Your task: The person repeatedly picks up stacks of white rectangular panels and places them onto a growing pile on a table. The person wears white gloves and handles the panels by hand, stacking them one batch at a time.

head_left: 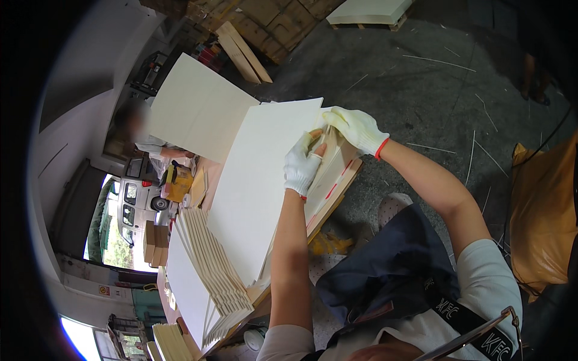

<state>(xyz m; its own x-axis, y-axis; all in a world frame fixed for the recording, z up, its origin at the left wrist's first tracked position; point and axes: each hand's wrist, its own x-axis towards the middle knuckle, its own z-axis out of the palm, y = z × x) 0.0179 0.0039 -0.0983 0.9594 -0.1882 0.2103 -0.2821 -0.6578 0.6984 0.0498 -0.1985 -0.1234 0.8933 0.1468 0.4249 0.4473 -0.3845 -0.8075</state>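
Note:
Large white sheets (265,156) of paper or thin board lie stacked on the table in front of me. At their right end several edges are fanned apart. My right hand (356,129), in a white knitted glove with a red cuff, is closed over the far corner of these sheets. Close beside it, my left hand (302,163) is gloved too, with the thumb and a forefinger bare at the tips. Its thumb and fingers hold the fanned edges, the thumb a little apart from the forefinger. How many sheets each hand holds is hidden.
A fanned pile of boards (217,271) lies to the near left. Across the table a person (153,141) stands behind a raised white sheet (201,108). An orange-yellow sack (545,210) stands at the right. Thin strips litter the grey floor (433,90); a loaded pallet (370,12) is farther back.

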